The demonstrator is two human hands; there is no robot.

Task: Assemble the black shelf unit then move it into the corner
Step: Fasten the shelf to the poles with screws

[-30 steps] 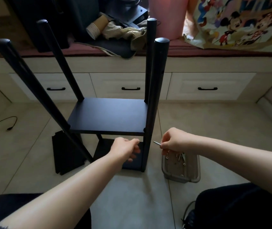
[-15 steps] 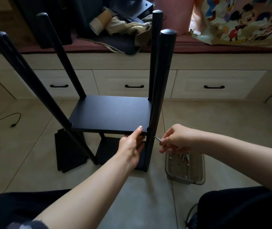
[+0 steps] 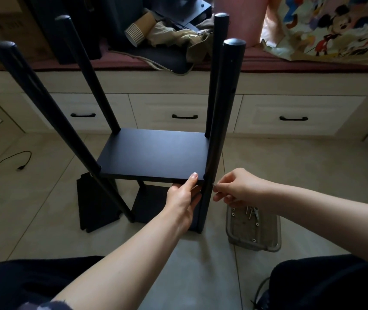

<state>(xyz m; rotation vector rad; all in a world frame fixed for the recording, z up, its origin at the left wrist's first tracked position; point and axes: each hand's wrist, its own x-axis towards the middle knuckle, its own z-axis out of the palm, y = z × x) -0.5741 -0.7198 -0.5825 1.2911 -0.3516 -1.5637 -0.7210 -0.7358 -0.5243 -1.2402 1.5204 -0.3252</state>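
You are fastening the middle shelf board [image 3: 154,153] of the black shelf unit [image 3: 223,130] standing on the floor — left hand [image 3: 184,195] grips the board's front edge, right hand [image 3: 236,189] pinches a screw [image 3: 213,185] at the near-right post — so next seat it squarely in its hole.

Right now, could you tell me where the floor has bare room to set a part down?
Bare tile lies left of the spare black panel, toward the cable, and right of the screw tray, below the drawers. It is crowded around the near post, where both hands work.
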